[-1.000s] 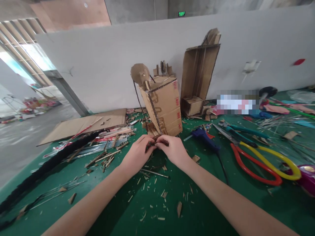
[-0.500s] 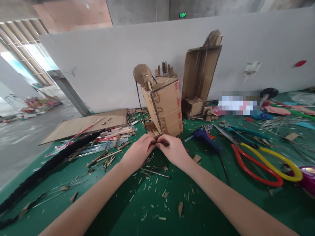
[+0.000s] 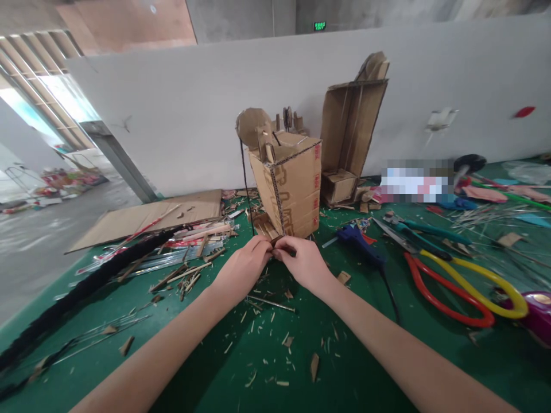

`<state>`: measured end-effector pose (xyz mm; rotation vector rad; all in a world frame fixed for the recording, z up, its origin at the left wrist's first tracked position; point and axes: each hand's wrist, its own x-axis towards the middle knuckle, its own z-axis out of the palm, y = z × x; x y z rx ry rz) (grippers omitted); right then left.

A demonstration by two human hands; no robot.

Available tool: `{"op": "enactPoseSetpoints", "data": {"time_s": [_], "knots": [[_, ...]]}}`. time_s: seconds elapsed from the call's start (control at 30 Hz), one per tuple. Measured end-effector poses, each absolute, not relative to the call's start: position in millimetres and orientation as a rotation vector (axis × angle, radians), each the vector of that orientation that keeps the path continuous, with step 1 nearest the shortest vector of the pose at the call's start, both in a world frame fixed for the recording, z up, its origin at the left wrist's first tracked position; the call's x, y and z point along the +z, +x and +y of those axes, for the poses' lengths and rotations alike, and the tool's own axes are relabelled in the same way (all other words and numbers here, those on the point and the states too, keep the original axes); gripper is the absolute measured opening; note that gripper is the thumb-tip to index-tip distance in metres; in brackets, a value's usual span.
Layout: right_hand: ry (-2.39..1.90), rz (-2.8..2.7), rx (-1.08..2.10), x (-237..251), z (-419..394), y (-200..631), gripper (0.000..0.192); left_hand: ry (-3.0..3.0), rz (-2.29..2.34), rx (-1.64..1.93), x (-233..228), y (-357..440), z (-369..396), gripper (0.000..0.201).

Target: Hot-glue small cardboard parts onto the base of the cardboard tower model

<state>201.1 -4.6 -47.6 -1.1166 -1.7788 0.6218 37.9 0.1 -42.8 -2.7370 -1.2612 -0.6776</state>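
Observation:
My left hand (image 3: 247, 261) and my right hand (image 3: 301, 261) meet at the foot of a cardboard box model (image 3: 297, 186). Both hands are closed, fingertips pinching a small brown cardboard piece (image 3: 276, 238) at its front lower edge; the fingers hide most of that piece. The box leans a little and carries a cardboard wheel (image 3: 251, 127) at its top left. From this wheel a black cord (image 3: 245, 189) hangs down the left side. Behind the fingertips lies a small cardboard tray (image 3: 264, 225). A thin metal rod (image 3: 273, 303) rests on the table below my hands.
A taller open cardboard model (image 3: 353, 129) stands behind, against the white partition (image 3: 193, 115). To the right lie a blue glue gun (image 3: 359, 244), pliers (image 3: 430, 232) and red-and-yellow-handled scissors (image 3: 473, 287). A flat cardboard sheet (image 3: 150, 221), a black fuzzy strip (image 3: 90, 287) and scraps lie left.
The box model has tipped slightly, its top shifting right and toward me, so more of its top shows. Both hands keep their pinch in nearly the same place.

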Motion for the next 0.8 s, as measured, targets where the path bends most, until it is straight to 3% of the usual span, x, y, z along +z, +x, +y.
{"op": "enactPoseSetpoints", "data": {"time_s": [0.47, 0.8], "knots": [[-1.07, -1.819, 0.589, -49.0, -5.4, 202.6, 0.014, -2.836, -1.306, -1.005, -34.2, 37.1, 2.1, 0.01], [-1.029, -1.844, 0.571, -48.0, -6.5, 202.2, 0.016, -2.932, -1.241, -0.759, -17.7, 31.9, 4.9, 0.014]]}}
